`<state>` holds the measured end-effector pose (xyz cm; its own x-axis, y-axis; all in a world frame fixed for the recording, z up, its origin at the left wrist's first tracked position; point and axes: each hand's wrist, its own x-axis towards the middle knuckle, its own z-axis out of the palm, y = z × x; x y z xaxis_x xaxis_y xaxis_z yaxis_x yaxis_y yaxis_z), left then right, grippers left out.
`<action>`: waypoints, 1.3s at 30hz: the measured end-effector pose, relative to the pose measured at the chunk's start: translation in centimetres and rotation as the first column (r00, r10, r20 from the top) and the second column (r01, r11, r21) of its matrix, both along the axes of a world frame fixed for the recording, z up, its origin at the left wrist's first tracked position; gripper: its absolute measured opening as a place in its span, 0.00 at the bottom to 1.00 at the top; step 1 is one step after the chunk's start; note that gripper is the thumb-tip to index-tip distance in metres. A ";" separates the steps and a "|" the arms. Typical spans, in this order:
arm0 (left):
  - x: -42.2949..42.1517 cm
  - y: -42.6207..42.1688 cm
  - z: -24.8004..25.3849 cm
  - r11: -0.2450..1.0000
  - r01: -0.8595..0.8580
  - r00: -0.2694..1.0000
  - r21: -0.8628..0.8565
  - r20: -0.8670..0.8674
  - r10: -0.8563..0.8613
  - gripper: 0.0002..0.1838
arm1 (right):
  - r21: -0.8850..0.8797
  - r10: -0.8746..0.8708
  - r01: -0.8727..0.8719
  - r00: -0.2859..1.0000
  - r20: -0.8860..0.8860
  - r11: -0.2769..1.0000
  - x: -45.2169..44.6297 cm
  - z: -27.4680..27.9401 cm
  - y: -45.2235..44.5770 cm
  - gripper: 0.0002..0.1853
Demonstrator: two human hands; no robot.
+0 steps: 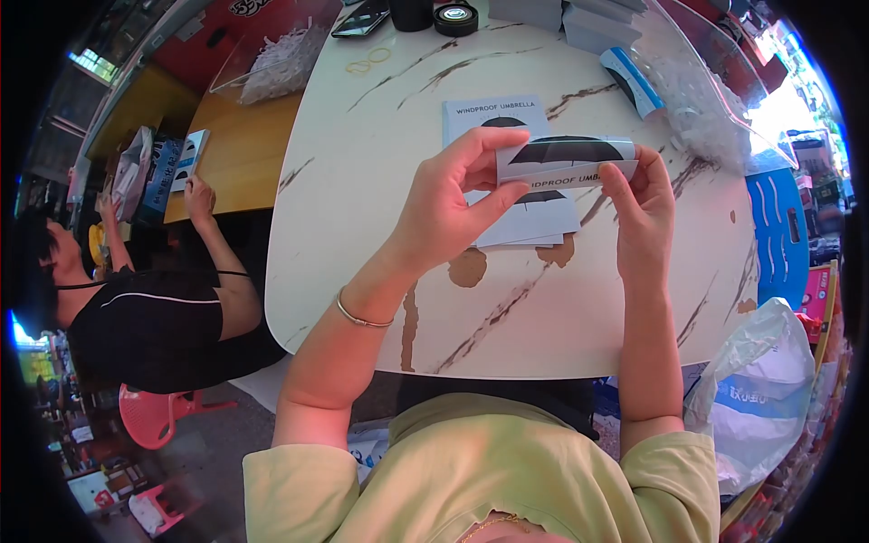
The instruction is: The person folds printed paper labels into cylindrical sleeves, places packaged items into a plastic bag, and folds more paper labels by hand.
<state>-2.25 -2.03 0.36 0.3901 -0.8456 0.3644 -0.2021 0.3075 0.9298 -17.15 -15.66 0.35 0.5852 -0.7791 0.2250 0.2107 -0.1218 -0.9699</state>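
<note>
A printed paper sleeve [566, 161] with a black umbrella picture and lettering is held up over the marble-patterned table, curled or folded lengthwise. My left hand [462, 195] pinches its left end between thumb and fingers. At the right end, my right hand [644, 192] grips it with the thumb in front and the fingers behind. Beneath and behind the held sleeve lies a small stack of similar sheets [495, 109] reading "WINDPROOF UMBRELLA", partly hidden by my hands.
A rolled blue-and-white sleeve [632, 83] lies at the back right beside clear plastic wrappers [692, 118]. A phone [361, 18], a dark cup [412, 13] and a round tin [455, 19] stand at the back. A co-worker [163, 317] sits at the left, by a wooden table [226, 136].
</note>
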 end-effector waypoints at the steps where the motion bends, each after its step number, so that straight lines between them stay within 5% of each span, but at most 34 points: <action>1: 0.0 0.0 0.1 1.000 0.008 1.000 0.001 0.009 -0.008 0.21 | -0.001 -0.006 0.006 1.000 -0.012 1.000 0.0 0.0 0.0 0.14; 20: -0.4 -0.3 -0.7 0.993 0.073 0.977 -0.094 -0.194 -0.090 0.18 | -0.007 0.031 -0.030 0.999 0.042 1.000 0.0 0.0 0.3 0.16; 39: -0.6 -0.4 -1.0 0.995 0.042 0.988 -0.093 -0.142 -0.055 0.16 | -0.040 0.008 -0.007 1.000 0.022 0.999 0.1 0.1 0.5 0.15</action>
<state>-2.86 -2.41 -0.67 0.4033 -0.8312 0.3826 -0.0508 0.3971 0.9164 -17.05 -15.12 0.46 0.5856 -0.7646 0.2692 0.2337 -0.1588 -0.9593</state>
